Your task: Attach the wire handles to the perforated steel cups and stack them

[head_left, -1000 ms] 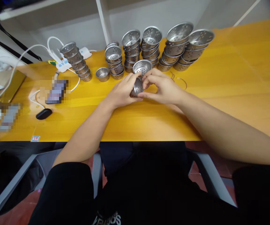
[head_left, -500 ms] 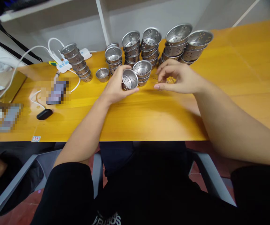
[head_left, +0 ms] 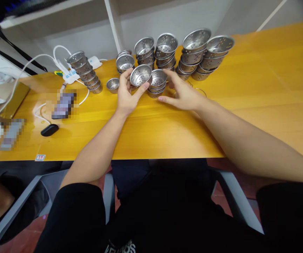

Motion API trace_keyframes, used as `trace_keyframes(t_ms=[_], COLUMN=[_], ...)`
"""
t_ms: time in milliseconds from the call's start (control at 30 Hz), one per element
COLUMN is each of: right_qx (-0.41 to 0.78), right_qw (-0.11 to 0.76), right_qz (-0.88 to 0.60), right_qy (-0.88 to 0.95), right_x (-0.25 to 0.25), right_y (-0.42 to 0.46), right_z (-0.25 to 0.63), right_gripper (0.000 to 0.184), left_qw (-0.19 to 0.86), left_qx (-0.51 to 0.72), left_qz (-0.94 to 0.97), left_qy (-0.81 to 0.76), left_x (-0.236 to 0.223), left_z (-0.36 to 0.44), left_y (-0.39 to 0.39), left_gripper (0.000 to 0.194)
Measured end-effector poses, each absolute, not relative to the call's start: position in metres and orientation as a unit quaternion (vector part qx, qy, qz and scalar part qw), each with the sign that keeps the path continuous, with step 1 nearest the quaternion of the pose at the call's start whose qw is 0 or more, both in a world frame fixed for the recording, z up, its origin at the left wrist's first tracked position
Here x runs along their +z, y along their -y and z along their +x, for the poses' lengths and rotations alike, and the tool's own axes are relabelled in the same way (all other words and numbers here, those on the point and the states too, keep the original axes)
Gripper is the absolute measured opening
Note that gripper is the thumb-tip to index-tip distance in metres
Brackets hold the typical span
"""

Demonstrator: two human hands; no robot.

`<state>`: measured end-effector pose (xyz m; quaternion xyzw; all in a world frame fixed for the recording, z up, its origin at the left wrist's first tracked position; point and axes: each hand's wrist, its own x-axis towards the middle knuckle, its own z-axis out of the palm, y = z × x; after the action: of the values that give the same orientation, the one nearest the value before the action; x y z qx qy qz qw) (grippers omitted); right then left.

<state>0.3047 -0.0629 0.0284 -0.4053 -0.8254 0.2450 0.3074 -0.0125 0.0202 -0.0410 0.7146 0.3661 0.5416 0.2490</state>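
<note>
Hands [head_left: 127, 99] at perforated cups [head_left: 140, 76], label starting "3" [head_left: 40, 158]; shirt lettering [head_left: 121, 247]

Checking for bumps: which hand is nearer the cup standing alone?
Left. The left hand, holding another cup, is just right of the lone cup; the right hand is farther right, beyond a short stack.

We hold a shiny cup [head_left: 141, 75] with little holes in our left hand [head_left: 127, 99]. Our right hand [head_left: 181, 92] has its fingers spread, with a short stack [head_left: 157, 85] just beside it at nine o'clock and a tall stack [head_left: 193, 57] at one o'clock. From our left hand, a small cup [head_left: 112, 85] and a leaning stack [head_left: 85, 72] sit at ten o'clock on the yellow table [head_left: 151, 131]
</note>
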Motion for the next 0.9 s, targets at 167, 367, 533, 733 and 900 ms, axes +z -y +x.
trace_keyframes(t_ms=[167,367,533,733,900], right_qx=[0.271,0.246,0.237,0.237,0.235], right_qw=[0.299,0.361,0.36,0.36,0.375], right_qz=[-0.372,-0.318,-0.329,-0.335,-0.331], right_qy=[0.836,0.841,0.841,0.837,0.833], right_x=[0.022,0.016,0.028,0.032,0.028], right_y=[0.062,0.061,0.07,0.075,0.073], right_z=[0.294,0.292,0.29,0.289,0.288], right_gripper=[0.151,0.137,0.13,0.121,0.112], left_qw=[0.261,0.221,0.235,0.234,0.228], left_qx=[0.539,0.428,0.418,0.418,0.422], left_qz=[0.714,0.756,0.762,0.761,0.772], left_qy=[-0.363,-0.444,-0.435,-0.437,-0.417], left_x=[-0.026,-0.001,0.001,-0.002,-0.013], left_z=[-0.006,0.003,0.004,-0.002,-0.004], left_y=[-0.007,0.028,0.029,0.024,0.011], left_gripper=[0.12,0.106,0.104,0.102,0.107])
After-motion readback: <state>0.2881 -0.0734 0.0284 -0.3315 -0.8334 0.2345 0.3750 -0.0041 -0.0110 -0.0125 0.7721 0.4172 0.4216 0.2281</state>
